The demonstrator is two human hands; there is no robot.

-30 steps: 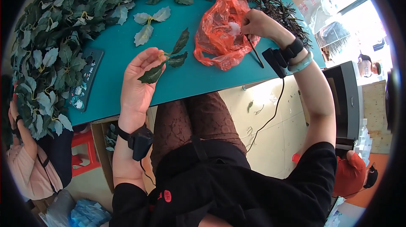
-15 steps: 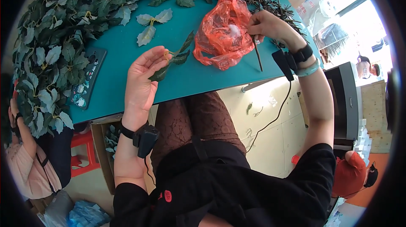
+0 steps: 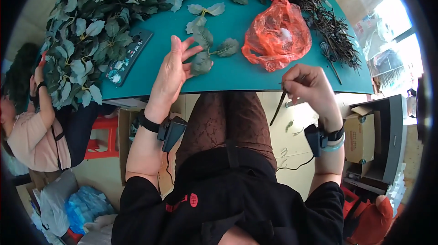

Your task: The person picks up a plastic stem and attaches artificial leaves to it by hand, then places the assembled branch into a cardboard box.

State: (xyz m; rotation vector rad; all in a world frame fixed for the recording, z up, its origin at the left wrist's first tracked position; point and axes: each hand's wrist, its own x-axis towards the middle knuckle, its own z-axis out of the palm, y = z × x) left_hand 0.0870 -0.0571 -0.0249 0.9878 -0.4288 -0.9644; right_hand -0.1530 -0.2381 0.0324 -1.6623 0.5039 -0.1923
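Observation:
My left hand [image 3: 175,69] is over the near part of the teal table [image 3: 237,74], fingers spread, its fingertips touching a green leaf sprig [image 3: 205,53] that lies flat on the tabletop. My right hand [image 3: 310,85] hovers at the table's near edge, pinched on a thin dark stem [image 3: 278,108] that hangs down past the edge. An orange plastic bag [image 3: 278,35] with something white inside lies just beyond my right hand. Both wrists carry black strapped devices.
A heap of green leaves [image 3: 91,21] covers the table's left side, and a pile of dark stems [image 3: 315,3] sits at the far right. Another leaf sprig [image 3: 203,12] and a dark flat device [image 3: 127,55] lie between. A person [image 3: 32,126] sits at the left beside a red stool [image 3: 98,135].
My right hand has pulled back from the orange bag to the table's near edge with a dark stem. My left hand has opened over the leaf sprig, which now lies flat.

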